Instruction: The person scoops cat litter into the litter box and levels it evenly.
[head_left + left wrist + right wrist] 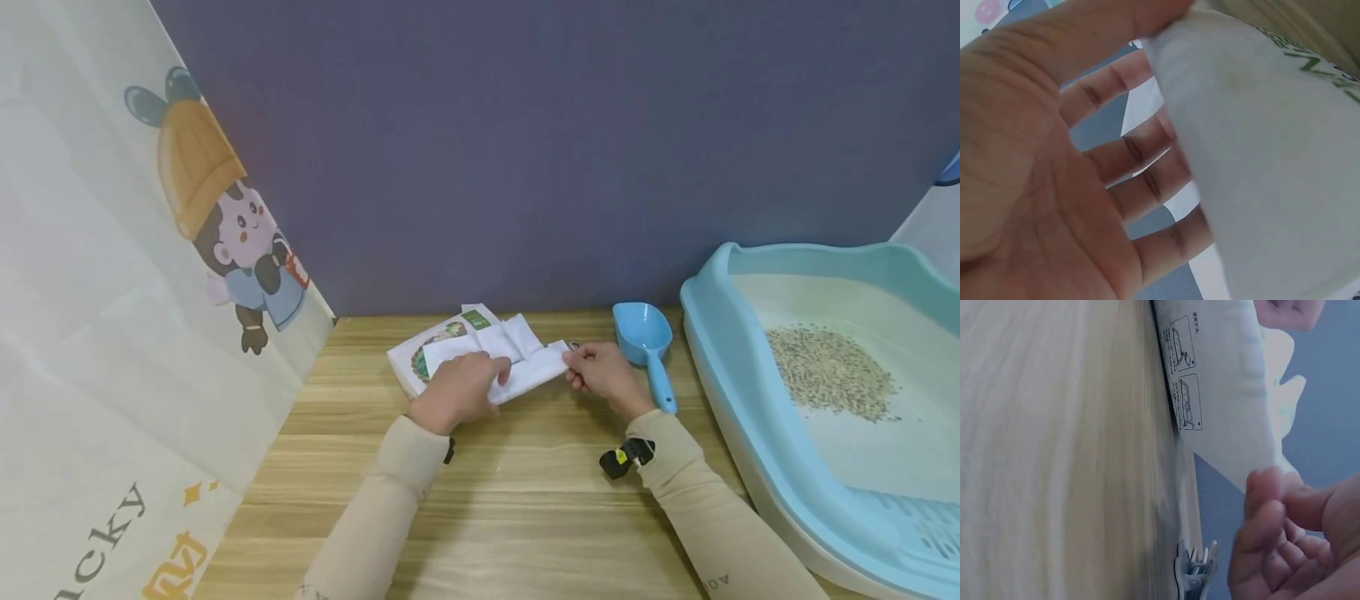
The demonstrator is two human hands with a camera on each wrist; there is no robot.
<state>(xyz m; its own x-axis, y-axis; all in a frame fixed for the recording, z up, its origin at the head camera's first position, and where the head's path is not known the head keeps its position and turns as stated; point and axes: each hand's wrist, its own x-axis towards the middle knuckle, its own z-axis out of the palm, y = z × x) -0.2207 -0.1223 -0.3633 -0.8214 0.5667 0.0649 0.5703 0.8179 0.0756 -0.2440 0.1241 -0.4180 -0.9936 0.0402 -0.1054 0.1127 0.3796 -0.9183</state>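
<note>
A white printed bag (531, 375) lies near the back of the wooden table, its upper part folded over in creased layers. My left hand (463, 387) grips the folded part, with the thumb on the near side and the fingers behind the white material (1272, 156) in the left wrist view. At the fold's right-hand corner, my right hand (606, 377) pinches the edge between thumb and fingers. Small printed diagrams show on the bag's side (1229, 394) in the right wrist view. How full the bag is cannot be seen.
A blue scoop (643, 332) lies just right of my right hand. Beyond it stands a blue and white litter box (708, 333) with pellets (828, 371) inside. A silvery clip-like object (1195, 572) sits near the bag. A dark partition (525, 150) rises behind the table.
</note>
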